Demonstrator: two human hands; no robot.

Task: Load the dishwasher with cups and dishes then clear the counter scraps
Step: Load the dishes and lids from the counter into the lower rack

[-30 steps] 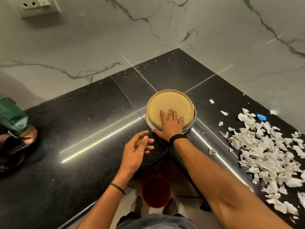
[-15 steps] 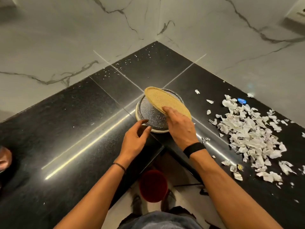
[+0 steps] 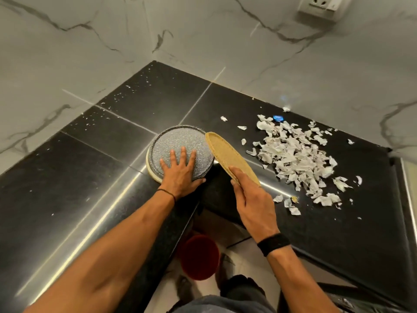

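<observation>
**Step in hand:** gathering dishes for the dishwasher. The scrap clearing is judged not yet begun.

**Left of centre:** On the black desk (image 3: 67,188), close to its inner corner edge, a grey speckled plate (image 3: 180,141) sits on a cream plate (image 3: 149,168). Only the left and near rim of the cream plate shows. The left hand (image 3: 179,177) lies palm down on the near half of the grey plate. Its fingers (image 3: 183,154) are straight and spread, with the thumb along the near rim. It grips nothing and only presses on the plate.

**Centre, below:** A red bin (image 3: 198,256) stands on the floor between the two forearms.

**Right of the stack:** A yellow plate (image 3: 225,152) is held clear of the desk and tilted steeply on edge. Its far rim is just beside the right rim of the grey plate — whether they touch cannot be told. The right hand (image 3: 252,204) pinches this plate at its near rim. The thumb lies on the upper face, and the other fingers are behind the plate and mostly hidden.

**Right:** Paper scraps (image 3: 297,159) lie heaped on the desk, well apart from both hands, with stray pieces round the heap. One small blue piece (image 3: 278,118) lies at its far edge.

**Next move, as judged:** The left hand must change from a flat press to a hold at the rim, with fingers under the cream plate, so that both stacked plates lift together. Drawing the stack toward the near edge of the desk would open room for that hold. The yellow plate is held at one rim only — a firmer grip is advisable before carrying. The dishwasher is not in view.
</observation>
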